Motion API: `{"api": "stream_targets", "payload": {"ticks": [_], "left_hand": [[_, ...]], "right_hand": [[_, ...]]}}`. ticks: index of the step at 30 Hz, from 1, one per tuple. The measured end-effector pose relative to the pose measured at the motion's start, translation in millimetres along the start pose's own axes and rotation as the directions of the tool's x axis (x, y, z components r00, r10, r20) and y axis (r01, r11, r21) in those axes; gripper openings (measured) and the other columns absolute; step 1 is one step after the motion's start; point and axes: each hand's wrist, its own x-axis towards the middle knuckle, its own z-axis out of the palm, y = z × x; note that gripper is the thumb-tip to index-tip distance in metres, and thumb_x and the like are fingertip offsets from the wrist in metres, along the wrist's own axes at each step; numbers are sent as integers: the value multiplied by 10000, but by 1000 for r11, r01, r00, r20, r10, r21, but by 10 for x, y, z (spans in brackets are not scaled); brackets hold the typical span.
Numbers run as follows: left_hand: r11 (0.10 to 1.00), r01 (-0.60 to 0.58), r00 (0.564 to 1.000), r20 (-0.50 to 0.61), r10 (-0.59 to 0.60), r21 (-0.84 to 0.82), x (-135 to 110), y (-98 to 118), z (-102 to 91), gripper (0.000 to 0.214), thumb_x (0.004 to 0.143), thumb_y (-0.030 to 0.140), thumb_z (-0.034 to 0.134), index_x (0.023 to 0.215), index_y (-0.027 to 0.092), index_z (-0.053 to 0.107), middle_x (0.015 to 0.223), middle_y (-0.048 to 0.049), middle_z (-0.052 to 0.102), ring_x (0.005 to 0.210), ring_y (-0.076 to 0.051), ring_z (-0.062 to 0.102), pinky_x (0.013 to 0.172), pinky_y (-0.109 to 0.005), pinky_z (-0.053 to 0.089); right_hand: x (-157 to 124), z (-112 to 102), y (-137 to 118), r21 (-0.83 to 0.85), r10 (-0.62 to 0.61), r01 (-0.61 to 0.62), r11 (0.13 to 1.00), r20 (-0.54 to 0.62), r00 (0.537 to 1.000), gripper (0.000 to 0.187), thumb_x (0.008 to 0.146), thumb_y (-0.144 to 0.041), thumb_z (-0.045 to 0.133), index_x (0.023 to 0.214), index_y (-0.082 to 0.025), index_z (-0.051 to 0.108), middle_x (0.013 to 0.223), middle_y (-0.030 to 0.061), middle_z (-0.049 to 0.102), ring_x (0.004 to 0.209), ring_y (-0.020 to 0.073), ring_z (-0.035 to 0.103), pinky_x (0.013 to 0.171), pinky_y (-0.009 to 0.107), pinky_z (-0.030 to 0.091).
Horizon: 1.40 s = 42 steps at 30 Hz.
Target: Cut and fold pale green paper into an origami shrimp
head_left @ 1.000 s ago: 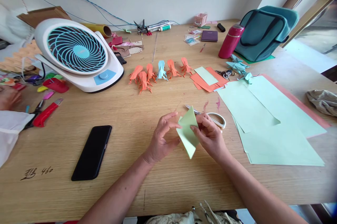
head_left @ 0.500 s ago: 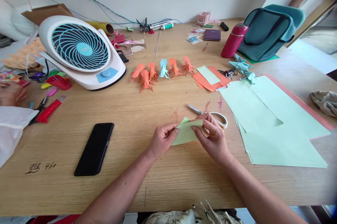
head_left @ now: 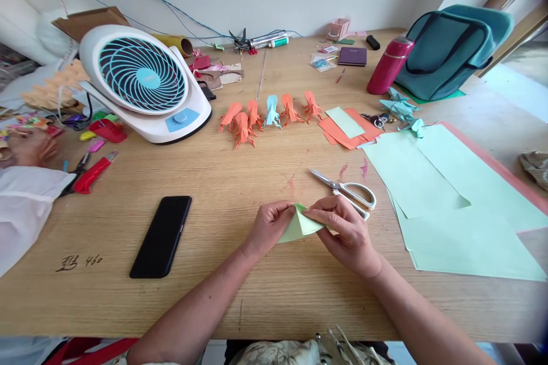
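Both hands pinch folded pale-green paper piece (head_left: 301, 226): left hand (head_left: 269, 227), right hand (head_left: 347, 233) | white-handled steel scissors (head_left: 349, 189) just beyond right hand | black phone (head_left: 161, 236) well left | bare wooden table (head_left: 240, 182) around, near edge close

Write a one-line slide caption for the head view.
The left hand and right hand pinch a folded light-green paper over the wooden table, white-handled scissors lying just beyond.

The worktop (head_left: 265, 296) carries six folded paper animals in a far row: five orange figures (head_left: 243, 128) and one light blue figure (head_left: 272, 111). To the far right lie at least two teal figures (head_left: 400, 106), one red bottle (head_left: 389, 67) and one teal bag (head_left: 454, 45). There is also one fan (head_left: 143, 82), one black phone (head_left: 161, 236) and one pair of scissors (head_left: 349, 189). One folded green sheet (head_left: 299, 227) sits between two hands, the left hand (head_left: 269, 227) and the right hand (head_left: 349, 236).
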Motion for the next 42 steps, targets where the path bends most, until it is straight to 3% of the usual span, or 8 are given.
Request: {"api": "stream_targets", "payload": {"ticks": [7,12,16,19,24,30,37,42], "left_hand": [[978,79,996,-34,-87,-192,4,-19,46,360,796,484,714,837,130,761,627,-9,625,534,-98,501,495,-196,361],[984,70,997,-24,-75,-164,-8,22,46,349,807,478,697,788,133,740,618,2,606,537,-95,499,508,-198,366],[1000,-5,999,-34,5,12,-47,47,35,357,863,453,613,719,134,685,577,26,494,536,-82,425,505,-203,295],[996,-5,1000,-20,6,92,-69,40,27,376,883,422,566,634,141,599,547,43,378,518,-75,341,496,-221,239],[995,10,1000,18,-12,95,-68,31,18,389,868,396,544,565,161,477,547,51,313,510,-72,294,498,-233,218],[997,42,999,19,-44,58,-53,42,22,323,844,355,527,595,151,554,541,42,379,488,-75,333,479,-223,234],[992,94,995,-29,-97,-89,-12,4,8,378,813,407,632,559,142,542,527,43,410,481,-61,334,461,-204,212],[954,142,989,1,-147,-264,21,4,9,386,742,481,725,619,140,592,548,34,490,495,-71,405,479,-196,296]], "right_hand": [[-15,-3,-5,-120,-103,108,987,45,994,696,885,-26,539,1462,-409,465,1120,79,638,916,228,602,761,407,480],[17,11,-32,-107,-133,137,985,44,990,632,891,-1,525,1411,-360,535,1110,91,625,905,218,595,749,398,478],[34,32,-19,76,69,-62,995,-87,994,419,905,-30,541,1208,-292,663,1018,67,606,894,196,587,732,350,485],[42,48,17,234,314,-277,932,-140,939,141,931,-134,586,899,-238,677,839,23,552,775,166,524,663,311,435],[47,59,65,331,446,-397,856,-86,891,176,942,-228,605,768,-215,627,792,11,517,734,158,462,637,304,383],[39,45,39,284,326,-291,914,-85,942,150,933,-153,598,898,-254,703,844,20,570,788,174,525,684,321,427],[21,33,15,162,33,-39,986,35,999,576,895,5,525,1320,-371,625,1065,59,608,934,193,596,752,348,493],[8,24,-4,-47,-112,119,992,121,986,644,883,17,529,1391,-377,558,1198,85,609,972,224,578,790,400,469]]}}
